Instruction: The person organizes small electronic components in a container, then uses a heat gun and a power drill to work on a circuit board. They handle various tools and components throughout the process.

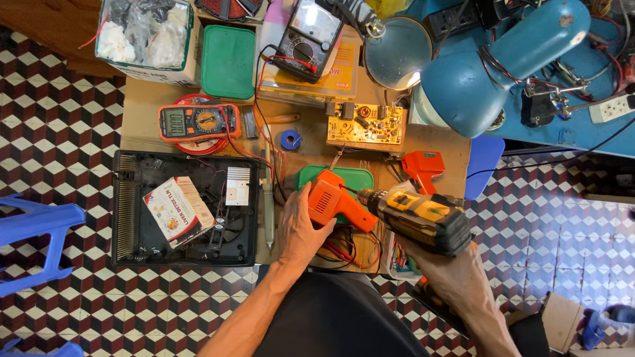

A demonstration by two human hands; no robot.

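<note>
Hands met over the near edge of the bench (142, 125), just on the person's side of the green lidded box (357, 175). The left hand (301, 228) was closed around the grip of an orange soldering gun (334, 201), thumb and fingers wrapped on it, seemingly to pin the gun steady so it could not twist. The right hand (456, 274) gripped a yellow and black cordless drill (417, 215) by its handle, clenched full around it.

That drill lay roughly level, its long axis running from the right hand toward the soldering gun, chuck and bit pointing left and a little away from the person, the tip touching or almost touching the orange casing; which, I could not tell. The gun's own long axis slanted from upper left to lower right, its body resting partly over the green box.

Left of that box sat an opened black appliance base (182, 208) with a small printed carton (177, 211) on it. Beyond the box lay a yellow circuit board (365, 124), and to its right a second orange soldering gun (423, 168).
</note>
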